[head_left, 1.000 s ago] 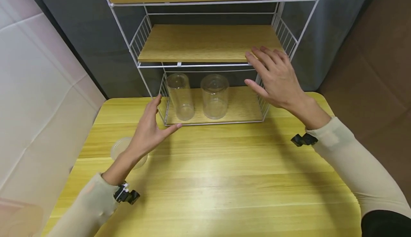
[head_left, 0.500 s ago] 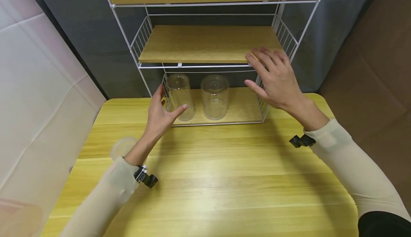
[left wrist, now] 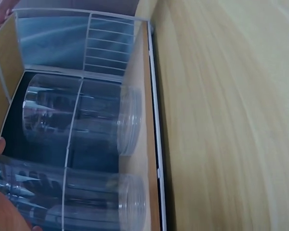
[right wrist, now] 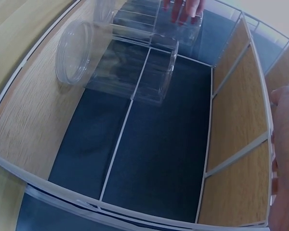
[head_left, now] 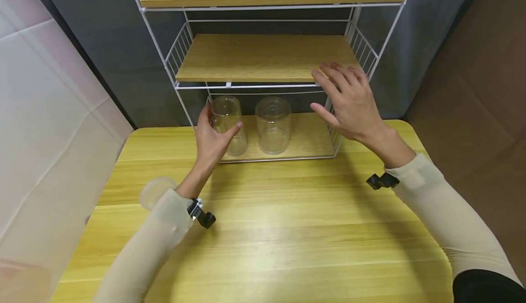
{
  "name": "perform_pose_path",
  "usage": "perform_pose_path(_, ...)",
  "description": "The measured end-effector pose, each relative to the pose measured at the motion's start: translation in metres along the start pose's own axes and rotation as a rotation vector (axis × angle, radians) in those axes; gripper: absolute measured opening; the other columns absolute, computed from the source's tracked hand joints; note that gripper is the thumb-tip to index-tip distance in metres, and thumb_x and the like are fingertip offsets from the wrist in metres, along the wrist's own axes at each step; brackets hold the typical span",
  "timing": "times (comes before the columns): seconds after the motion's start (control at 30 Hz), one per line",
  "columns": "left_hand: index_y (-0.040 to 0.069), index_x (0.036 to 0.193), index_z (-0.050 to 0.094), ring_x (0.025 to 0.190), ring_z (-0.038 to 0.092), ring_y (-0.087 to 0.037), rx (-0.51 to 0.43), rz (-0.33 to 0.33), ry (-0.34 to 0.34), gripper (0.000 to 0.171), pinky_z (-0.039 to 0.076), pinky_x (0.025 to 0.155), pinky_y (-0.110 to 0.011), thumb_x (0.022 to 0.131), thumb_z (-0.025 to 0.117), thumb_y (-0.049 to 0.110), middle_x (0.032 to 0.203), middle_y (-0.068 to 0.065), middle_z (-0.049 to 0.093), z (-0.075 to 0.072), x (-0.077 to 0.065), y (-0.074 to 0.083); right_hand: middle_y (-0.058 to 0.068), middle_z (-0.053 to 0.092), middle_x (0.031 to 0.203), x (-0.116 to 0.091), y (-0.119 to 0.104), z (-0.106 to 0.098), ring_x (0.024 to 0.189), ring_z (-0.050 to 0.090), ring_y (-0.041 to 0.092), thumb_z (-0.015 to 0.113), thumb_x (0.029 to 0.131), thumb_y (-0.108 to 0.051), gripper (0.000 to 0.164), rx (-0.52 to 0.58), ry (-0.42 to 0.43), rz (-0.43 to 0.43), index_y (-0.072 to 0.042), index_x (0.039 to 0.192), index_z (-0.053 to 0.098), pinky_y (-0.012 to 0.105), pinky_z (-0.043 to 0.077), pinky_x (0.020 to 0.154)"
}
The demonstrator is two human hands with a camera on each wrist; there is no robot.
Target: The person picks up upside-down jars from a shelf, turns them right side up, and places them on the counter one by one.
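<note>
Two clear cylindrical jars stand on the rack's bottom shelf in the head view. My left hand (head_left: 211, 138) is at the taller, narrower left jar (head_left: 230, 120), its thumb across the front and its fingers around the left side. That jar (left wrist: 82, 197) lies between thumb and fingers in the left wrist view. The wider jar (head_left: 273, 127) stands just to the right, untouched. My right hand (head_left: 349, 100) rests at the front right edge of the middle shelf (head_left: 267, 59), fingers extended over the wood and thumb lower.
A white wire rack (head_left: 181, 100) with wooden shelves stands at the back of the yellow wooden table (head_left: 287, 230). A clear round disc (head_left: 154, 193) lies on the table beside my left wrist. A white panel (head_left: 57, 134) borders the left, a brown one (head_left: 472, 88) the right.
My left hand has moved right and forward to the taller jar, its thumb now in front of the glassy wall. The right hand stays at the middle shelf; both jars keep their places.
</note>
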State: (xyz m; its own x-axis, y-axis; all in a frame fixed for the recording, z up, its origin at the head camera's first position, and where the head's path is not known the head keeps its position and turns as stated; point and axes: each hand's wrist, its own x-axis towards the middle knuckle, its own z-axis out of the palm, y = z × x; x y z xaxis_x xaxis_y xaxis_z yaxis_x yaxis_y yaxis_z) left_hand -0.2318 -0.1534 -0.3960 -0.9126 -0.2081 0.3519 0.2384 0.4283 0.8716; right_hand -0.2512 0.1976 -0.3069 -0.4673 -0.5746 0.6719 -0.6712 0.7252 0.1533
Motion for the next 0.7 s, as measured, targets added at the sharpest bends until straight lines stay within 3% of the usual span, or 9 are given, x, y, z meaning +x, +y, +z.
perform_pose_path(0.3, -0.004, 0.154, 0.042, 0.137, 0.056, -0.036, -0.047, -0.008, 0.062, 0.091, 0.047, 0.115, -0.045, 0.082, 0.09, 0.021, 0.149, -0.024, 0.056, 0.0093, 0.0084, -0.0043, 0.022, 0.055, 0.152, -0.0015, -0.0001, 0.0027, 0.142, 0.05, 0.044, 0.045, 0.107, -0.056, 0.07, -0.001, 0.026, -0.001, -0.006, 0.155, 0.051, 0.066, 0.034, 0.114)
perform_pose_path(0.7, -0.002, 0.149, 0.048, 0.124, 0.062, -0.029, -0.086, -0.019, 0.081, 0.083, 0.051, 0.107, -0.042, 0.081, 0.091, 0.019, 0.136, -0.02, 0.064, 0.0051, 0.0053, -0.0053, 0.023, 0.055, 0.153, -0.0024, -0.0021, 0.0036, 0.142, 0.049, 0.044, 0.044, 0.107, -0.057, 0.07, -0.009, 0.015, -0.006, -0.005, 0.155, 0.05, 0.066, 0.034, 0.114)
